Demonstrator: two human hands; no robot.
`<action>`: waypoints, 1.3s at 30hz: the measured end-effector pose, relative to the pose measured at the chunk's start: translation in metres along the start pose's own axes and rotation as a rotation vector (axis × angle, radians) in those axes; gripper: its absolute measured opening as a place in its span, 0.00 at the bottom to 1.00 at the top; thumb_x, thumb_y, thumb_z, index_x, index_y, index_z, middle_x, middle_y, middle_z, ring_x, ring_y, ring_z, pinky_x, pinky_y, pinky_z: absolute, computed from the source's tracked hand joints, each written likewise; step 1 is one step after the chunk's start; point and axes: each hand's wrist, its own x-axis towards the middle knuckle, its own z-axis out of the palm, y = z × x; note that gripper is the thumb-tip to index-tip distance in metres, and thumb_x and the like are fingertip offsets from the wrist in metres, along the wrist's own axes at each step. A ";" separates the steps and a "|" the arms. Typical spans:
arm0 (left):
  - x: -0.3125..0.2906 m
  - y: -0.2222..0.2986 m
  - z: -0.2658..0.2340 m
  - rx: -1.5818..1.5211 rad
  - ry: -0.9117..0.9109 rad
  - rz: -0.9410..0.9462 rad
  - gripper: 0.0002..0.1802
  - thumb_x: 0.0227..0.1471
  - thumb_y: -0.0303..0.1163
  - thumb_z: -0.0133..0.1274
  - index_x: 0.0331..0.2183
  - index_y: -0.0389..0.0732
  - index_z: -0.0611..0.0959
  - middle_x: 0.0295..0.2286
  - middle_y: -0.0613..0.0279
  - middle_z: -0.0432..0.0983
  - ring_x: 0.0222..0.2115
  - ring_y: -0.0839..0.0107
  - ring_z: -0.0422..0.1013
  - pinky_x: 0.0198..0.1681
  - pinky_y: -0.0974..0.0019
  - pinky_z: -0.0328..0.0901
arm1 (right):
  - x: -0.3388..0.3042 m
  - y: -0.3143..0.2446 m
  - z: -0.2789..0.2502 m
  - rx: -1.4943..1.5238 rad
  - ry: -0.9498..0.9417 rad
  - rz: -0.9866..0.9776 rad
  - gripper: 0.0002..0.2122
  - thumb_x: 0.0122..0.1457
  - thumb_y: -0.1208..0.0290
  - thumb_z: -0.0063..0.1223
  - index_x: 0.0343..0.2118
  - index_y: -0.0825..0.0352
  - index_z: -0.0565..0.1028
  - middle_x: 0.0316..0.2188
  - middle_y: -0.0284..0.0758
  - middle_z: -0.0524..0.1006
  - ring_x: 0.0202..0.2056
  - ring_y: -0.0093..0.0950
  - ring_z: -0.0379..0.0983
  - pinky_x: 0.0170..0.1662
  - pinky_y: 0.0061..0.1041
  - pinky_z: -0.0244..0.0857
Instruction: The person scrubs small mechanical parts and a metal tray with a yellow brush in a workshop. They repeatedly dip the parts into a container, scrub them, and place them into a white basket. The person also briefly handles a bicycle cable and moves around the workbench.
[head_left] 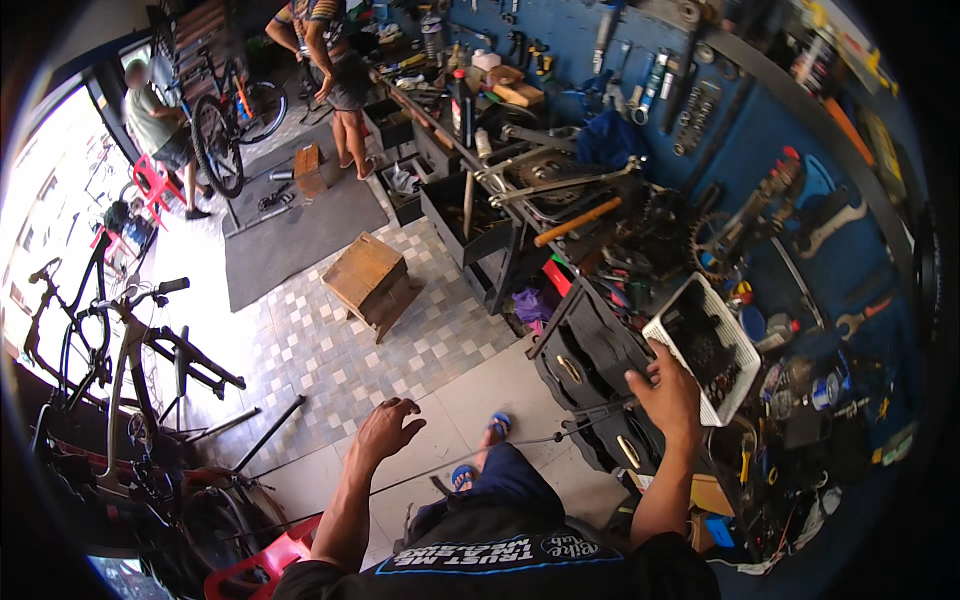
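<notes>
Right hand (668, 395) at near-left edge of white basket (736, 388), fingers parted, nothing seen in grasp; cannot tell whether it touches rim. Basket holds small dark parts. Left hand (384, 432) well left of basket, above tiled floor (450, 405), fingers loosely curved, released. Dark drawer cabinet (590, 365) just left of basket. Wooden stool (365, 272) farther left, beyond basket. Far beyond basket, leftward: person in striped top (325, 22), bicycle (241, 97), person in pale green top (153, 122).

Left glare bleaches floor (205, 290); rim dark, curved; lower right dim, perhaps blurred.
</notes>
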 end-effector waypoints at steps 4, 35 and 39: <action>0.056 -0.009 -0.026 -0.003 0.010 0.012 0.19 0.59 0.42 0.64 0.45 0.39 0.86 0.42 0.49 0.84 0.45 0.49 0.79 0.49 0.51 0.74 | 0.057 -0.033 0.043 -0.089 -0.277 -0.061 0.32 0.58 0.53 0.67 0.63 0.59 0.72 0.48 0.44 0.83 0.49 0.47 0.80 0.52 0.43 0.72; 0.873 0.014 -0.498 -0.102 0.870 0.501 0.16 0.59 0.40 0.60 0.40 0.38 0.88 0.34 0.45 0.85 0.37 0.46 0.82 0.41 0.54 0.74 | 0.283 -0.182 0.022 0.265 0.221 -0.095 0.17 0.57 0.73 0.68 0.49 0.71 0.83 0.37 0.42 0.85 0.38 0.30 0.83 0.42 0.29 0.75; 1.051 0.004 -0.567 -0.080 0.842 0.409 0.17 0.57 0.43 0.59 0.42 0.42 0.88 0.36 0.44 0.86 0.40 0.43 0.81 0.46 0.47 0.75 | 0.376 -0.258 0.025 0.329 0.370 0.037 0.14 0.63 0.79 0.63 0.51 0.74 0.81 0.35 0.38 0.84 0.34 0.25 0.79 0.38 0.24 0.72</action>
